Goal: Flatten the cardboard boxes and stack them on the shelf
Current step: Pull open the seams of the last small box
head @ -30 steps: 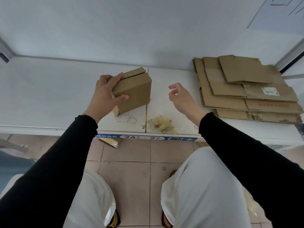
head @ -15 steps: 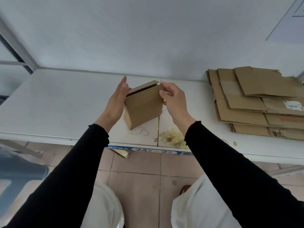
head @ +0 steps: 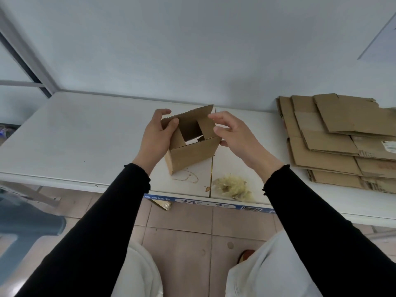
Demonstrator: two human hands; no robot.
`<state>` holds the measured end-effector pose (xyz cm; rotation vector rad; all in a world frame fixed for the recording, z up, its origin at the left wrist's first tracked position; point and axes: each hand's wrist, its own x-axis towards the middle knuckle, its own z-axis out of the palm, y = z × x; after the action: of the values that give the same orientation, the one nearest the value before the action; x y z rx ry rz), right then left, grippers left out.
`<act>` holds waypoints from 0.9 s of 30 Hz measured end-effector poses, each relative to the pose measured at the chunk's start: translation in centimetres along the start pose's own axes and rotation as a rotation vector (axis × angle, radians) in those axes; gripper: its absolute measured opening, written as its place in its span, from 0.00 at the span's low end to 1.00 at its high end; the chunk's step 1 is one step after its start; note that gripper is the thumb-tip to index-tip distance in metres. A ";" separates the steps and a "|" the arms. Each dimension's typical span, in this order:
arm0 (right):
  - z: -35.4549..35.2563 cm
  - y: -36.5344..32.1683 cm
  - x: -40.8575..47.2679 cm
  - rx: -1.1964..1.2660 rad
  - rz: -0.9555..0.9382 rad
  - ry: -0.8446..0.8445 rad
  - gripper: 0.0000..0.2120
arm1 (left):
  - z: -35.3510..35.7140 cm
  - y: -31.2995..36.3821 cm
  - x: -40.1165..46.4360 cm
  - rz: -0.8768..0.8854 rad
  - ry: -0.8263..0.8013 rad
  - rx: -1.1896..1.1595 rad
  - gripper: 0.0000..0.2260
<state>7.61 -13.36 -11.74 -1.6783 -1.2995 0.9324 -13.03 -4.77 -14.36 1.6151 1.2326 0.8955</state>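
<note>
A small brown cardboard box (head: pixel 192 153) stands on the white shelf (head: pixel 85 136) in the middle, its top flaps now spread so the hollow inside shows. My left hand (head: pixel 157 133) grips the box's left side, thumb over the left flap edge. My right hand (head: pixel 232 133) is at the box's right side, fingers curved over the right flap and thumb against the right corner. A pile of flattened cardboard boxes (head: pixel 342 142) lies on the shelf at the right.
A crumpled clear wrapper (head: pixel 232 187) and a brown ring stain (head: pixel 185 177) lie on the shelf near its front edge. A blue label strip (head: pixel 203 203) runs along that edge. A grey bin (head: pixel 27 221) stands on the tiled floor at the left.
My right hand came across to the box and both hands pulled its top flaps apart, so the closed box now shows its inside. The view shifted left.
</note>
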 end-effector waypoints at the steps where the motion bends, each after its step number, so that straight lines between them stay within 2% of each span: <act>1: -0.3 -0.4 0.0 -0.108 -0.024 -0.105 0.19 | 0.5 0.0 0.0 0.006 0.059 0.022 0.15; 3: -0.3 -1.3 0.2 -0.338 -0.043 -0.270 0.21 | 1.4 0.2 -0.1 0.015 0.096 0.058 0.17; 5: -0.3 -2.0 0.7 -0.559 -0.033 -0.358 0.21 | 1.8 0.4 -0.3 0.005 0.038 0.028 0.23; 9: -0.2 -3.4 1.1 -0.870 0.047 -0.384 0.25 | 1.5 0.3 -0.6 -0.036 -0.071 0.023 0.46; 11: 0.0 -3.8 1.0 -0.975 0.075 -0.389 0.28 | 1.5 0.3 -0.7 -0.052 -0.086 0.034 0.50; 13: 0.0 -3.9 0.6 -0.992 0.053 -0.359 0.29 | 1.4 0.7 -0.9 -0.073 -0.099 0.008 0.47; 17: -0.7 -2.6 -1.2 -0.808 -0.027 -0.247 0.28 | -0.1 1.0 -0.7 -0.135 -0.130 -0.081 0.38; 21: -1.6 -0.1 -2.5 -0.592 -0.069 -0.058 0.27 | -1.9 0.6 -1.0 -0.234 -0.199 -0.092 0.13; 24: -1.4 1.2 -3.0 -0.551 -0.130 0.017 0.27 | -1.6 0.4 -1.8 -0.228 -0.216 -0.065 0.15; 27: -1.2 1.7 -3.0 -0.563 -0.184 0.185 0.24 | -1.3 0.6 -2.0 -0.129 -0.109 -0.085 0.15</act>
<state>8.75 -16.75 -12.53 -1.9591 -1.6513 0.3011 -14.46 -6.51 -13.39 1.4803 1.1930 0.7591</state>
